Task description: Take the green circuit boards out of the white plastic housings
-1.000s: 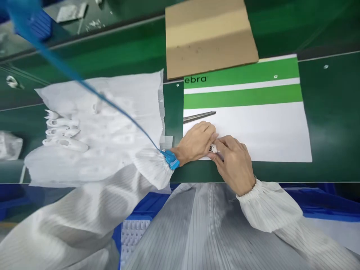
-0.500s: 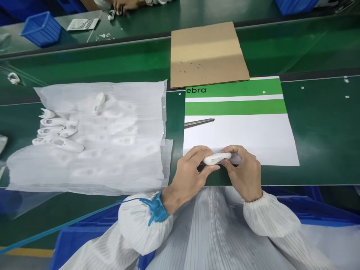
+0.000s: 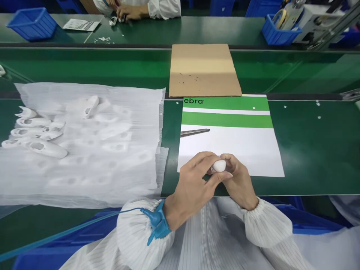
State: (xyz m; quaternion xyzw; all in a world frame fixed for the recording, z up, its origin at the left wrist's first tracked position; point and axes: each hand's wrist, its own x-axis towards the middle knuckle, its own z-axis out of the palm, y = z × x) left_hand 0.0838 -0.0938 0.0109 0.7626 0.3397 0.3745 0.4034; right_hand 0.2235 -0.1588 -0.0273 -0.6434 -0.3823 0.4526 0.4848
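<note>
A small white plastic housing (image 3: 219,165) is between my hands, its rounded end turned toward me. My left hand (image 3: 198,178), a blue strap (image 3: 159,219) with a cord round its wrist, is closed round the housing with thumb and fingers. My right hand (image 3: 239,180) grips the same piece from the right, its fingertips partly hidden behind it. Both hands are over the lower edge of a white and green sheet (image 3: 239,150). A pair of metal tweezers (image 3: 195,132) lies on that sheet, to the far side of my left hand.
On the left, white foam sheeting (image 3: 112,176) bears several similar white housings (image 3: 46,148). A cardboard piece (image 3: 204,71) lies beyond the printed sheet. Across the bench are a co-worker's hands (image 3: 131,12), a blue basket (image 3: 33,24) and another blue basket with bottles (image 3: 281,33).
The housing has turned from lying sideways to pointing its rounded end toward me. My hands have drawn closer together around it. The camera view has tilted up and shifted somewhat right.
</note>
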